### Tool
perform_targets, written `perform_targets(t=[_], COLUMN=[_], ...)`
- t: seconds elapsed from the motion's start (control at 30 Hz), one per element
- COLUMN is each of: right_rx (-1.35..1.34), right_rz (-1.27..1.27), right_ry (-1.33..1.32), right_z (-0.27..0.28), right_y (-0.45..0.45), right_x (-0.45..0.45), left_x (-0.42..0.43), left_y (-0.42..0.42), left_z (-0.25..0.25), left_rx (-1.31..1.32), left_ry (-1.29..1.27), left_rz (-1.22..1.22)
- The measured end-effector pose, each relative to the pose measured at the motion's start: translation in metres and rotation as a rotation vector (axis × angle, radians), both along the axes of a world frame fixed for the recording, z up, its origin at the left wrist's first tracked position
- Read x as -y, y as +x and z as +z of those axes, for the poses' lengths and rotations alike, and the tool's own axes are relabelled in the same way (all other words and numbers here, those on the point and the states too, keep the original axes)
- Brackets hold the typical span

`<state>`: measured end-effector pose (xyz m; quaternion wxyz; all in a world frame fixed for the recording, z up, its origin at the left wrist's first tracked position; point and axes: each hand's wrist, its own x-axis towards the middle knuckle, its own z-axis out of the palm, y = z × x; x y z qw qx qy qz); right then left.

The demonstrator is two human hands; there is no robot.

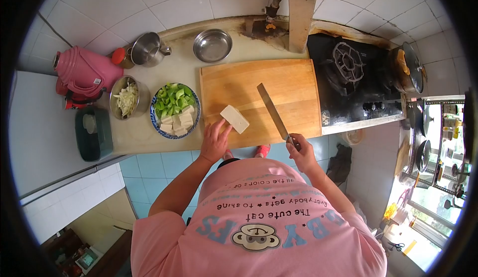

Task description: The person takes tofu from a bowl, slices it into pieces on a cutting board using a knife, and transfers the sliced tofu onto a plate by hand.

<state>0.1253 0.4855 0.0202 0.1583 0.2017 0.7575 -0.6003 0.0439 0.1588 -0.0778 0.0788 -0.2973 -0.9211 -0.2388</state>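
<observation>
Tofu block (235,119) lay on the cutting board (294,87), its left edge touched by the left hand (216,140), fingers loosely extended. The right hand (301,152) was closed round the handle of the knife (273,110). The block was judged light, soft, damp and easily broken, best held lightly by opposite sides. On the counter (185,67), a patterned bowl (172,136) contained green pepper pieces (173,97) and white cubes (184,120); a metal bowl (144,96) contained pale shreds (127,99).
</observation>
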Motion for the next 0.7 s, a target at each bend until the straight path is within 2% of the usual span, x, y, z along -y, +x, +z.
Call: perform_targets(t=[0.7], right_rx=[-0.031], right_rz=[-0.078], right_ry=[-0.028], right_z=[0.001], right_y=[0.005], right_x=[-0.006], left_x=[-0.022], left_y=[-0.018], left_z=[0.005], left_rx=[0.046], left_ry=[0.071], left_rz=[-0.096])
